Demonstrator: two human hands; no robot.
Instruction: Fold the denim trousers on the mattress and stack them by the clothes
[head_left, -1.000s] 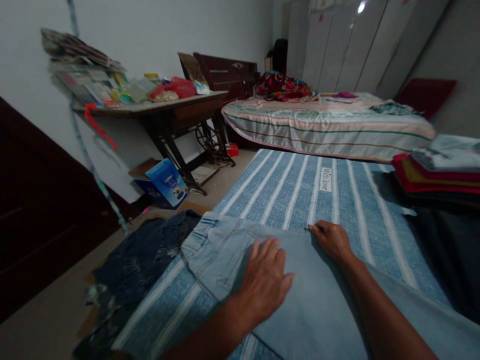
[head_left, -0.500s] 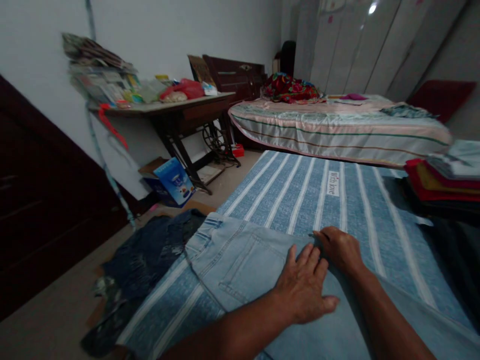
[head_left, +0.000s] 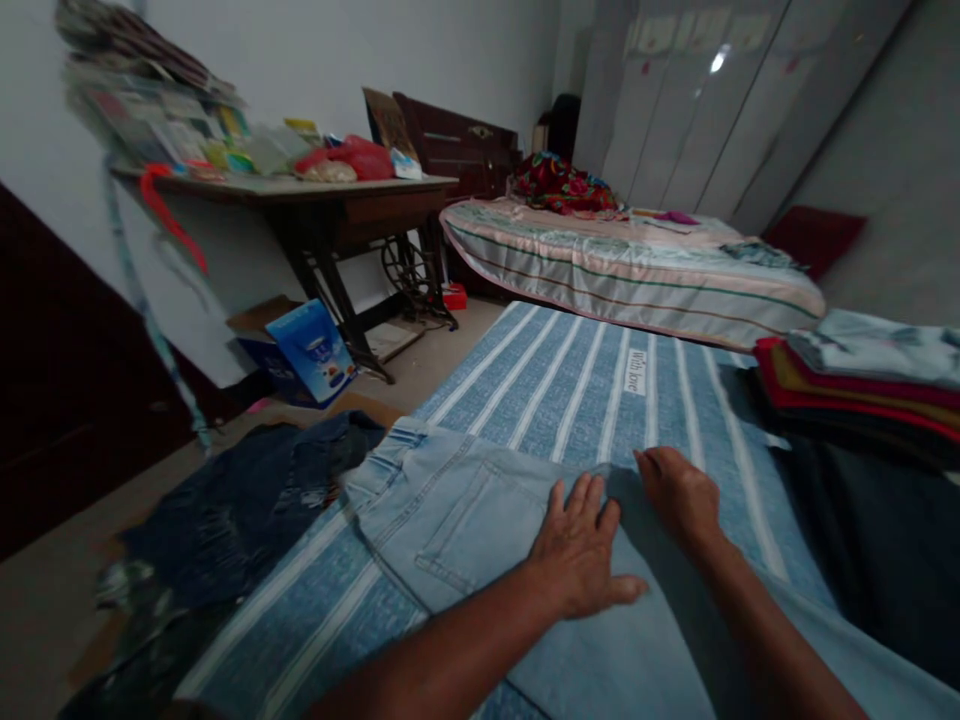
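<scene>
Light-blue jeans (head_left: 472, 510) lie on a blue-and-white striped bedspread (head_left: 525, 370), their gathered waistband towards the left. My left hand (head_left: 577, 550) rests flat on the denim, its fingers spread and thumb out to the right. Just right of it, my right hand (head_left: 682, 500) is closed in a pinch on the far edge of the jeans, where the cloth rises in a shaded fold. The tips of the right fingers are partly hidden. The lower part of the jeans runs under my right forearm towards the bottom right.
Folded clothes (head_left: 862, 380) are stacked at the right, near dark folded cloth (head_left: 877, 540). Dark denim clothes (head_left: 262, 500) lie in a heap off the bed's left side. A blue carton (head_left: 300, 355), a cluttered sewing-machine table (head_left: 352, 195) and a second bed (head_left: 637, 265) stand beyond.
My right hand has moved slightly away from my left hand, lifting the jeans' edge into a wider fold. My left hand stays flat on the denim. The view has turned a little rightward.
</scene>
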